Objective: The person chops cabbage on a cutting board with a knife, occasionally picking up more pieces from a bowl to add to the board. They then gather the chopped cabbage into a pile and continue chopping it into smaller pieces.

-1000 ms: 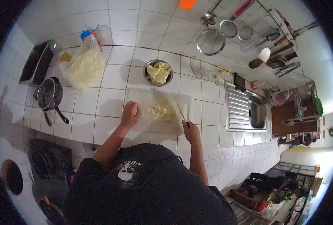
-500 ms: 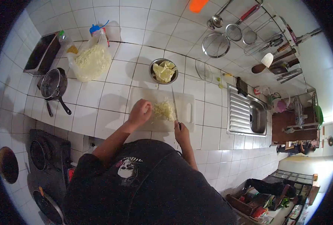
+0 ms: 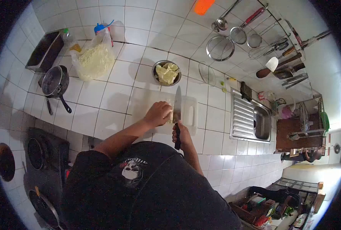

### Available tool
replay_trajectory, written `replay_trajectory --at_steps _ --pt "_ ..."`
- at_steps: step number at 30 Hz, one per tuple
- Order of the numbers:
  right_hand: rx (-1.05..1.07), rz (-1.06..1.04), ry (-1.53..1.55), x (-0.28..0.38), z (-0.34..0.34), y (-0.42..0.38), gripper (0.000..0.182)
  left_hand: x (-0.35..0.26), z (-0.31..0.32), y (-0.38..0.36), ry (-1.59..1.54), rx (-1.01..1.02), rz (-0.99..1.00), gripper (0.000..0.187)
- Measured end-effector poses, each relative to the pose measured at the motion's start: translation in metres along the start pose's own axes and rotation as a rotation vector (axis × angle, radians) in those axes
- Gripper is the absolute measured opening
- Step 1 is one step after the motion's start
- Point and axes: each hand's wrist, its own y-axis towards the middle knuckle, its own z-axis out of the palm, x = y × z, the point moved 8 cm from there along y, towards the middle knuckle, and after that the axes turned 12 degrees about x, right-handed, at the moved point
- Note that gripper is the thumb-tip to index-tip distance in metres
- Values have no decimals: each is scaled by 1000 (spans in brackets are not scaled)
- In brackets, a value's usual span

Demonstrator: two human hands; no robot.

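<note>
My right hand (image 3: 183, 135) is wrapped round the black handle of a kitchen knife (image 3: 177, 102), its broad blade pointing away from me over a white cutting board (image 3: 140, 100). Against the blade's left side, my left hand (image 3: 159, 114) curls its fingers over pale chopped cabbage (image 3: 171, 117). Most of that pile is hidden under the hand. Just beyond the board stands a metal bowl (image 3: 155, 73) with pale cabbage leaves (image 3: 168, 73) in it.
At the left are a plastic bag of shredded cabbage (image 3: 93, 61), a saucepan (image 3: 55, 82) and a dark stove (image 3: 49, 143). A steel sink (image 3: 261, 122) lies to the right. Strainers (image 3: 220, 48) and other utensils hang on the wall. People are in the background.
My left hand has moved right onto the chopped cabbage, covering most of it. The knife has turned so that its blade's broad face shows.
</note>
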Motion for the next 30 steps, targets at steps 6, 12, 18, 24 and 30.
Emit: replay_trajectory --at_steps 6,12,18,24,30 --pt "119 82 103 -3 18 1 44 8 3 0 -100 -5 50 20" --pt "103 110 68 -6 12 3 43 2 -9 11 -102 -128 -20 21" --pt "-13 -13 -66 16 2 -10 42 34 2 11 -129 -39 -136 15" --pt "-402 -187 -1030 38 -3 -22 41 -47 -38 2 -46 -55 147 14" --pt "-359 -207 -1407 57 29 -29 31 -34 -10 2 -9 81 101 16"
